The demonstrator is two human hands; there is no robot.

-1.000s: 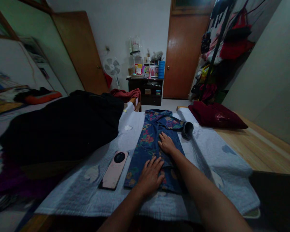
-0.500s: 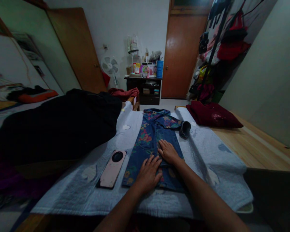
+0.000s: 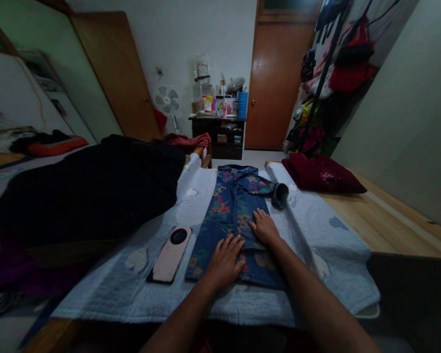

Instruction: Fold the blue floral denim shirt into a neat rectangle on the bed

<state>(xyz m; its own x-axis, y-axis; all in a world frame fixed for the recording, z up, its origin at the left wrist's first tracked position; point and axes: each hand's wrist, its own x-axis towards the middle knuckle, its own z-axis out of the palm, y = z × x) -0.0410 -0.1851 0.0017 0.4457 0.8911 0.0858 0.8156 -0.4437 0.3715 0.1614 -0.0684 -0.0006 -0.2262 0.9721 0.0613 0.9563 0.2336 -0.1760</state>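
Note:
A blue floral garment, with a dark collar at its far end, lies laid out on a pale blue cloth. One sleeve points right and ends in a dark grey cuff; a second sleeve is not visible. My left hand rests flat on the lower part of the garment with its fingers spread. Farther up and to the right, my right hand lies flat on the fabric near its right edge. Neither hand grasps anything. Left of the garment lies a pink phone, its round camera facing up.
A big black cloth or garment is heaped at left. Folded dark red clothing sits on the wooden surface at right. Beyond stand a fan, a dark cabinet and a brown door. Bags hang at upper right.
My right hand has slid to the right across the garment, away from my left hand. The left hand stays in nearly the same spot.

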